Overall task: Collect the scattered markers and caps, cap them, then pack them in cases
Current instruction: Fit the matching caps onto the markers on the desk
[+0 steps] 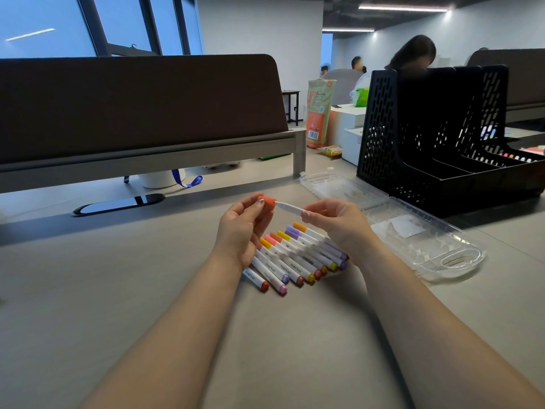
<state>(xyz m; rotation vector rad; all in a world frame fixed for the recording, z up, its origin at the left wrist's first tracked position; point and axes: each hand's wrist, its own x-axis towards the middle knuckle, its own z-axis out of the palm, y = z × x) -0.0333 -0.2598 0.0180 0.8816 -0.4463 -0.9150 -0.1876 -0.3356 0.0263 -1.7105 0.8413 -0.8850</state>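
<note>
The left hand (240, 228) is up over the grey table (147, 290). Its thumb and fingers are pinched shut on an orange cap (267, 202). The right hand (339, 224) is up beside it. Its fingers are closed on a white marker (290, 208), near the back end. The marker lies almost flat in the air and its front end points left, right at the mouth of the cap. The tip looks as if it is just inside the cap, but I cannot tell how far.

Under the hands, a row of capped markers (298, 258) lies on the table, side by side, touching each other. Their caps are red, pink, purple, yellow and orange.

To the right lies a clear plastic case (413, 234), open and flat. Behind it stands a black file rack (413, 137).
</note>
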